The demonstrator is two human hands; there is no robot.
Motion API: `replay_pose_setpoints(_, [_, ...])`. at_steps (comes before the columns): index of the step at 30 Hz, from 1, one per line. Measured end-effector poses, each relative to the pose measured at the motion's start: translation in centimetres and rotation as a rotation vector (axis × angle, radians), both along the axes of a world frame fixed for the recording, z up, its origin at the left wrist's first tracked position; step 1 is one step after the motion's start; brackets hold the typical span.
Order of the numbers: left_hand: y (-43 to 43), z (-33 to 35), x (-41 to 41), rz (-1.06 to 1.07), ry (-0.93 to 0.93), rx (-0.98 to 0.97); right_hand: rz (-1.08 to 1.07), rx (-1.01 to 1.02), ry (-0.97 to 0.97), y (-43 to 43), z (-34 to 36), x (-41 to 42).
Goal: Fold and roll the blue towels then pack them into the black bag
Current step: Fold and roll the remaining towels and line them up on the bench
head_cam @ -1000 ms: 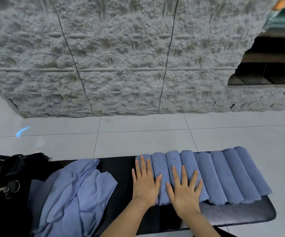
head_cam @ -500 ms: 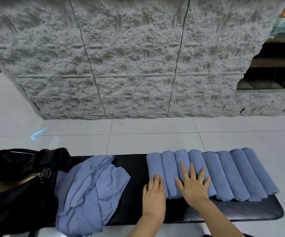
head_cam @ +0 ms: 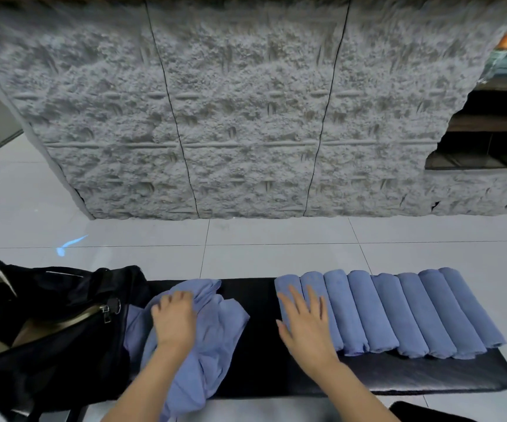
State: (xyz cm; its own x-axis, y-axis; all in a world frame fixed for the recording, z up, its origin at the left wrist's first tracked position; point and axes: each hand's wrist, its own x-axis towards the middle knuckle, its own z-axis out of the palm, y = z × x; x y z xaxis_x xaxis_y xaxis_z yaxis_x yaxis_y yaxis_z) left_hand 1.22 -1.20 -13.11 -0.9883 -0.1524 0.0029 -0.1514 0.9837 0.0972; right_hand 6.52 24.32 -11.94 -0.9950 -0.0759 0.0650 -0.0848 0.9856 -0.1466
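text: none legible | labels: none | brands: none | numbers: none | signs: none

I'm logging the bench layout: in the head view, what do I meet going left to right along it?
Black bag → loose blue towels, gripped by the left hand → bare bench → right hand, lying flat → row of rolled towels.
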Motion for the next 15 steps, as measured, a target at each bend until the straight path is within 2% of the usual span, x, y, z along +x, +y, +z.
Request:
replay_pose_setpoints(2, [-1.9, -0.2, 0.0, 0.047, -0.122, -0.064, 0.043, 0.000, -0.009, -1.5, -0.7, 0.5])
replay_pose_setpoints(4, [-2.6, -0.8, -0.6, -0.003, -0.170, -0.105, 0.080, 0.012, -0.034, -2.8, -1.0, 0.7])
replay_pose_setpoints(7, [-2.3, -0.3, -1.3, 0.007, -0.199, -0.035, 0.108, 0.015, -0.066, -4.4, -1.0, 0.7])
replay_pose_setpoints(10, [-2.5, 0.8, -1.2, 0.101, -0.102, 0.202, 0.146, 0.001, -0.047, -5.3, -0.8, 0.1])
replay_pose_setpoints(12, [-2.8, 1.9, -0.7, 0.147, 0.043, 0.441, 0.153, -0.016, -0.047, -6.0, 0.2, -1.0])
replay_pose_setpoints(15, [-3.0, 3.8, 0.0, 0.174, 0.081, 0.822, 0.203, -0.189, -0.043, -7.8, 2.9, -3.3])
